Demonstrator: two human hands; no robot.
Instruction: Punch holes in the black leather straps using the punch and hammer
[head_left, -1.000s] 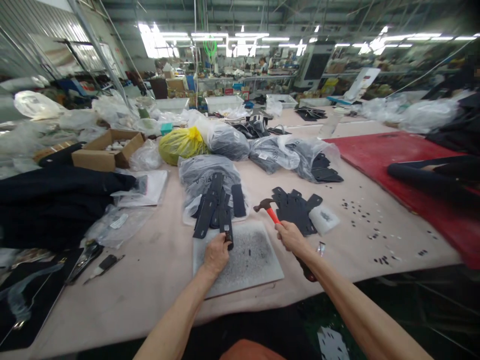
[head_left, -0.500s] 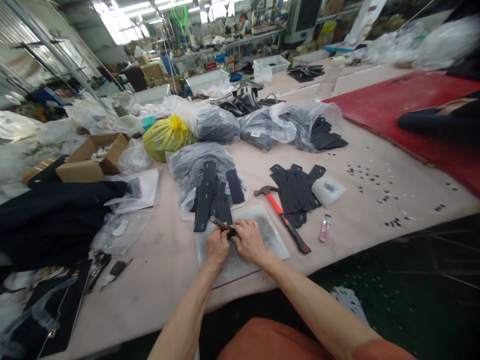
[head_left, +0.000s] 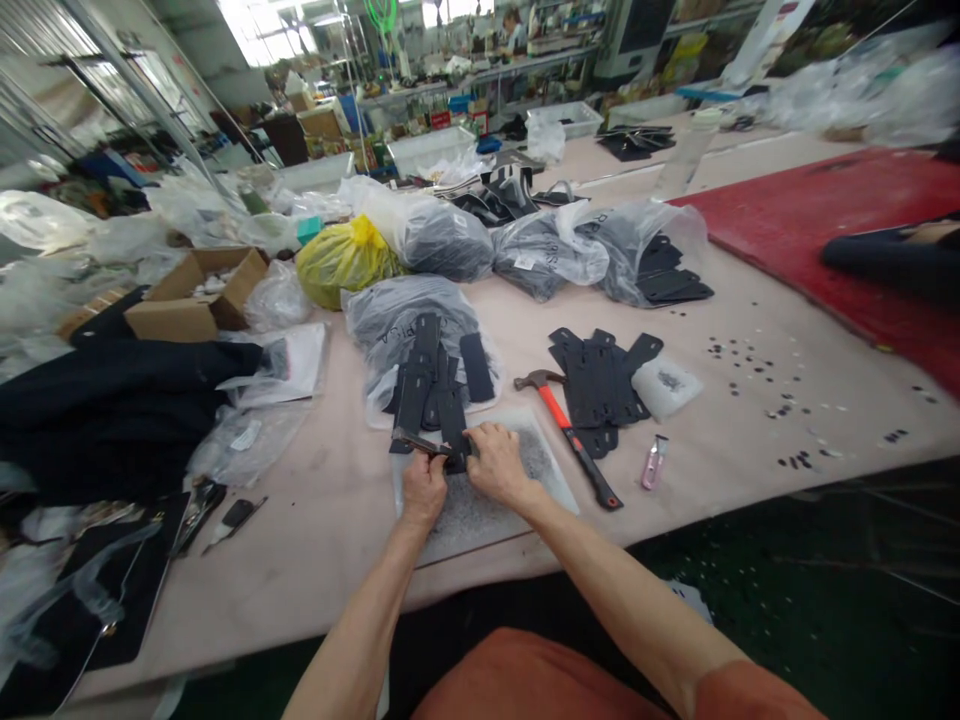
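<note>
My left hand (head_left: 425, 490) is closed around a slim dark tool (head_left: 420, 443) with a metallic sheen, pointing left; its exact kind is unclear. My right hand (head_left: 496, 463) pinches the near end of a dark strap piece (head_left: 452, 412), its fingertips partly hiding that end. Both hands are over a white, grey-speckled board (head_left: 551, 490). More dark strap pieces (head_left: 409, 400) lie just beyond, on a clear plastic bag (head_left: 367, 310). To the right rests a claw hammer (head_left: 559, 412) with a red and black handle.
Beside the hammer lie a stack of dark cut pieces (head_left: 604, 380), a small white pad (head_left: 667, 387) and a pink-handled cutter (head_left: 654, 463). Filled bags (head_left: 442, 245), a yellow bag (head_left: 346, 265) and a cardboard box (head_left: 176, 310) stand behind. Small dark discs (head_left: 757, 365) are scattered right.
My hands have moved slightly apart, the left one a little leftward with the tool. A dark strap piece now reaches down to my right fingers. The view has shifted slightly.
</note>
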